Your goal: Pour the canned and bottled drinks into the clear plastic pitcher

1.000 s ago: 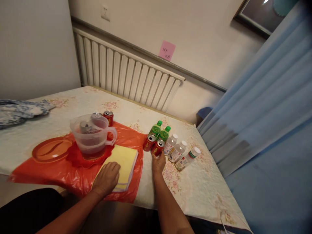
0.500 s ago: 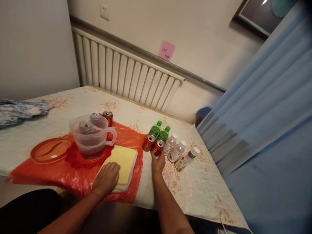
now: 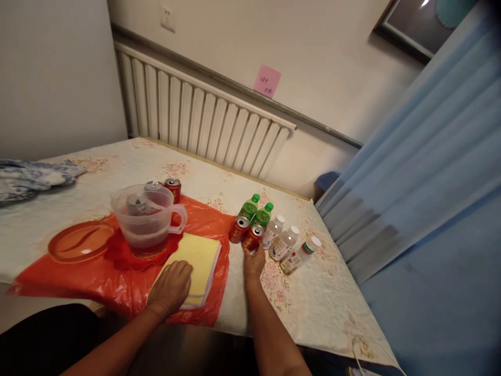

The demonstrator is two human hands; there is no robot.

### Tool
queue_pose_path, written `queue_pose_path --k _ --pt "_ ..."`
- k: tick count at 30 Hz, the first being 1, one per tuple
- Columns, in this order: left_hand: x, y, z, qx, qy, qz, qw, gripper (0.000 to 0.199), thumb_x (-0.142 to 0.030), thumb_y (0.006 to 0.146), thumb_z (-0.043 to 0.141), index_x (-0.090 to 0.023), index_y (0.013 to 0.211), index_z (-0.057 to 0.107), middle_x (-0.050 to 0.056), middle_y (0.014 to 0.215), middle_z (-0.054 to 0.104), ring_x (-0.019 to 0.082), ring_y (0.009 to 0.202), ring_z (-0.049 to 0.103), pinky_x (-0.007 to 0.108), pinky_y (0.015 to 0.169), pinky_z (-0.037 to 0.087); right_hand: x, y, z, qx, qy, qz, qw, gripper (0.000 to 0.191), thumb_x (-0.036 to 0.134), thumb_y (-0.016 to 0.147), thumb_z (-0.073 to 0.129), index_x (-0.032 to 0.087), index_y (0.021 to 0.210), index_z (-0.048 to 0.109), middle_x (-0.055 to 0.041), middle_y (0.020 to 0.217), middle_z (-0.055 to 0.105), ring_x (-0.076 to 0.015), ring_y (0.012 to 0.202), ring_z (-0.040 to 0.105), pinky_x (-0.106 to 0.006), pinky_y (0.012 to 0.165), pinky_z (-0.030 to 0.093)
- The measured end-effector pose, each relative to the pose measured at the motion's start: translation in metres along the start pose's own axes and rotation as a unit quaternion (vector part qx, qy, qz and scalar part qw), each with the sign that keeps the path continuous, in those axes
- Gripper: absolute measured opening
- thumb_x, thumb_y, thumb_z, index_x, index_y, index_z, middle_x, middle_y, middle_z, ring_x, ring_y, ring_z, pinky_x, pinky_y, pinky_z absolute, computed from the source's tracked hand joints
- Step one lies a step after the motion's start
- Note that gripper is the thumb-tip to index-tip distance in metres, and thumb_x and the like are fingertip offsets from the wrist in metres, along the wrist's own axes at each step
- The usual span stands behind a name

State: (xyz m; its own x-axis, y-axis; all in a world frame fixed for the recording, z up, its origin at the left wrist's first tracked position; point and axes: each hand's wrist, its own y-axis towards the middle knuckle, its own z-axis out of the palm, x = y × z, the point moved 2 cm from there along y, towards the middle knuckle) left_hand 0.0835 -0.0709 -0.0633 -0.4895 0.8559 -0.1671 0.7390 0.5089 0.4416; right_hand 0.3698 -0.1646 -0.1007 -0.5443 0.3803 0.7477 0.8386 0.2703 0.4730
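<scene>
My left hand (image 3: 172,284) lies on a folded yellow cloth (image 3: 201,261) with pale purple edging, holding nothing. My right hand (image 3: 255,261) grips the lower part of a red drink can (image 3: 252,240), which stands upright on the table; some of its fingers are hidden. Another red can (image 3: 238,231) touches it on the left. Two green-capped bottles (image 3: 249,207) stand just behind these cans. To the right is a slanting row of clear bottles with white caps (image 3: 285,244). The yellow cloth rests on a red plastic sheet (image 3: 136,292).
A clear plastic jug (image 3: 146,219) with liquid stands on a red scalloped dish (image 3: 117,250). Beside it lies an orange round lid (image 3: 78,241). More cans (image 3: 173,189) are behind the jug. Patterned fabric (image 3: 35,177) lies far left; a blue curtain (image 3: 422,183) hangs at the right.
</scene>
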Motion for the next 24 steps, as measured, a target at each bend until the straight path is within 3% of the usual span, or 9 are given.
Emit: queue_pose_path --k 14,24 --pt "0.0 0.001 0.0005 0.007 0.019 0.004 1.0 0.017 -0.01 0.089 0.049 -0.019 0.088 0.062 0.008 0.089 0.062 0.026 0.089 0.055 0.04 0.084 0.042 -0.0004 -0.0003 -0.0003 0.001 0.005 -0.003 1.0 0.049 0.038 0.079 0.066 0.013 0.12 0.061 -0.0166 0.109 0.071 -0.0294 0.101 0.065 -0.037 0.085 0.048" --pt "0.0 0.0001 -0.0002 0.005 0.002 0.002 1.0 0.018 -0.009 0.089 0.048 -0.019 0.087 0.062 0.009 0.089 0.062 0.026 0.091 0.055 0.04 0.085 0.041 0.0008 -0.0009 0.0 0.001 -0.006 0.0 1.0 0.052 0.039 0.078 0.065 0.01 0.121 0.061 -0.0198 0.111 0.069 -0.032 0.102 0.064 -0.042 0.09 0.047"
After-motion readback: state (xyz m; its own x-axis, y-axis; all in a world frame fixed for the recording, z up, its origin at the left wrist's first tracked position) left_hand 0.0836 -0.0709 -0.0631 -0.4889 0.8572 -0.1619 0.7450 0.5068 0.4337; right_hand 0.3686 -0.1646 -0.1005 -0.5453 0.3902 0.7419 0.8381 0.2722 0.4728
